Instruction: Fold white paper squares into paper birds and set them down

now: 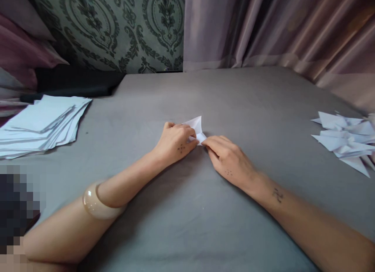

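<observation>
Left hand [177,142] and right hand [230,155] pinch a folded white paper [197,124] — mid-way across a grey cloth [181,229], pointed paper foldings [348,137] at right, stacked white sheets [49,118] at left

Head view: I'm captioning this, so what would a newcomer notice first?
At the centre, the left hand and right hand hold a folded paper. White folded shapes lie at the right edge, and a stack of sheets at the left.

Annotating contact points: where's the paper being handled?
Head view: the white paper is near centre over the grey cloth, held between the left hand and the right hand.
</observation>
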Available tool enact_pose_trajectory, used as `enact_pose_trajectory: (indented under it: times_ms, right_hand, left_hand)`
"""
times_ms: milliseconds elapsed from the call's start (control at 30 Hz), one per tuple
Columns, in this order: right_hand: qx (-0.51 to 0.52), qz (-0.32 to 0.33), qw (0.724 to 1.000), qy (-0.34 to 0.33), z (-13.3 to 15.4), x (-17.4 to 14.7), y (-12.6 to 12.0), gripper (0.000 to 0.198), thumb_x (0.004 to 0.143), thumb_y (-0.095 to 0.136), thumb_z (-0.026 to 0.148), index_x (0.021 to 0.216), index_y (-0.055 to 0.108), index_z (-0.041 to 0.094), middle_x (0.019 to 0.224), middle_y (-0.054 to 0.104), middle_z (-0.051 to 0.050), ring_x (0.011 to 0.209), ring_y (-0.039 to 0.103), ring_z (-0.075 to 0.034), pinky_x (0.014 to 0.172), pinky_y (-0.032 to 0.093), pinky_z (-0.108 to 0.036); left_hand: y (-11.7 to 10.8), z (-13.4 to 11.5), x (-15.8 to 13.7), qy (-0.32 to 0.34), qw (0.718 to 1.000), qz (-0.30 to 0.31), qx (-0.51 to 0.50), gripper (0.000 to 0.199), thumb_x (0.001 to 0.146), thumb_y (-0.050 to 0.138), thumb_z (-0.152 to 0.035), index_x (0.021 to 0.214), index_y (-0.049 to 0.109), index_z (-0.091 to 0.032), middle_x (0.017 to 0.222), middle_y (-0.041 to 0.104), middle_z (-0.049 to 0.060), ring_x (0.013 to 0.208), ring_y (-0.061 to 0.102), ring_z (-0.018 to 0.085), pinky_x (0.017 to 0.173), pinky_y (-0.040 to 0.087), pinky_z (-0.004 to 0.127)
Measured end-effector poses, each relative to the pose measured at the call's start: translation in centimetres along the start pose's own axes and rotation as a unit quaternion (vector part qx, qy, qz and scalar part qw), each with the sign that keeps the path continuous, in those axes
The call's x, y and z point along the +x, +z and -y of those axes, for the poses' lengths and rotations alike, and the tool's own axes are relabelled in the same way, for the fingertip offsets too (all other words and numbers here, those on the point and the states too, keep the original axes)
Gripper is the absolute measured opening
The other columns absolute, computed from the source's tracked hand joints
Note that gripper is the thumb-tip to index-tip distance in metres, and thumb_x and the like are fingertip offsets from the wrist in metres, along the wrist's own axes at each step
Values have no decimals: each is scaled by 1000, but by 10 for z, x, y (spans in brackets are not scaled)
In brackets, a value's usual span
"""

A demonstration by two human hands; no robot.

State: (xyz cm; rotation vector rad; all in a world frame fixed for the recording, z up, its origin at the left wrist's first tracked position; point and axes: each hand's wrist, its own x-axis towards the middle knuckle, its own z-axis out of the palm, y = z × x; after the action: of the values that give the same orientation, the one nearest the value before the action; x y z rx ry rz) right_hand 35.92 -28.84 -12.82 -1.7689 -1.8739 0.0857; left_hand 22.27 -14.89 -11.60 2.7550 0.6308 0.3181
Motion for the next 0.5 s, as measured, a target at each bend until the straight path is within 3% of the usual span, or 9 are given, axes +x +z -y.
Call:
enact_pose_trajectory:
  times_ms: [133, 300, 500]
  right_hand:
    - [-60, 49, 997, 3, 7, -4, -5, 31, 89, 38, 3, 103, 62, 18, 98, 67, -8, 91, 59, -22, 83, 47, -35]
    - [-91, 66, 994, 11, 15, -6, -8, 32, 92, 35, 7, 106, 61, 20, 98, 66, -8, 88, 59, -22, 78, 47, -35]
    - [-100, 63, 993, 7, 10, -4, -4, 34, 94, 35, 11, 116, 60, 19, 104, 63, -10, 90, 56, -23, 79, 47, -37]
  left_hand:
    - [-1, 4, 1, -13, 1000, 2, -21, 20, 87, 55, -35, 85, 67, -20, 86, 70, 2, 83, 63, 20, 87, 32, 41]
    - [-17, 12, -1, -15, 995, 74, -63, 26, 83, 61, -42, 92, 66, -19, 88, 69, 1, 81, 60, 19, 92, 32, 43]
    - [-29, 21, -1, 23, 993, 111, -18, 13, 84, 52, -20, 84, 65, -18, 89, 66, 1, 85, 59, 20, 90, 31, 42]
